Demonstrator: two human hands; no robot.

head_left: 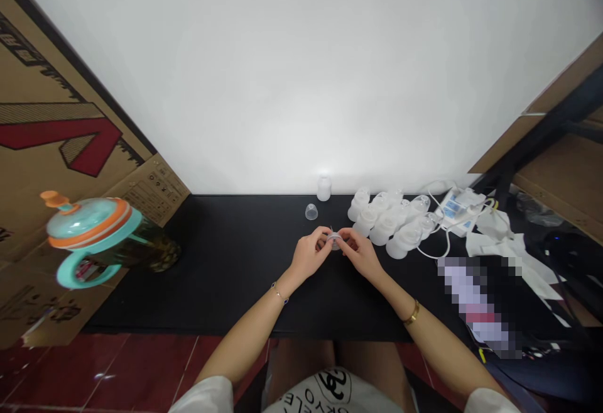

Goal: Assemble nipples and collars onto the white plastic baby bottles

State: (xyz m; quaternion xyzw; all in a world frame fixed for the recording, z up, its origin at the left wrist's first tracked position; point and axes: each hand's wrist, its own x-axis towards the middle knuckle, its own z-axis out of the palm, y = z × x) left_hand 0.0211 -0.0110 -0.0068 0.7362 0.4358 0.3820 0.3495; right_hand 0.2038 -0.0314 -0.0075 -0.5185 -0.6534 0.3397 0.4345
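Observation:
Between my fingertips is a small translucent round piece with a pointed tip, like a bottle nipple in its collar (335,241). My left hand (311,253) pinches it from the left, and my right hand (360,254) grips its right side. Just beyond my hands, a clear dome cap (311,212) rests on the black table. Behind that cap, a small white bottle (324,188) stands upright near the wall, without a dome on it. To the right of my hands, several white baby bottles (387,227) with clear dome caps stand in a cluster.
A large tumbler (92,224) with a turquoise handle and orange trim stands at the left, beside cardboard boxes (61,117). White cables and a power strip (459,209) lie right of the bottles, near crumpled white paper (511,249). A pixelated dark object (499,300) lies at the right.

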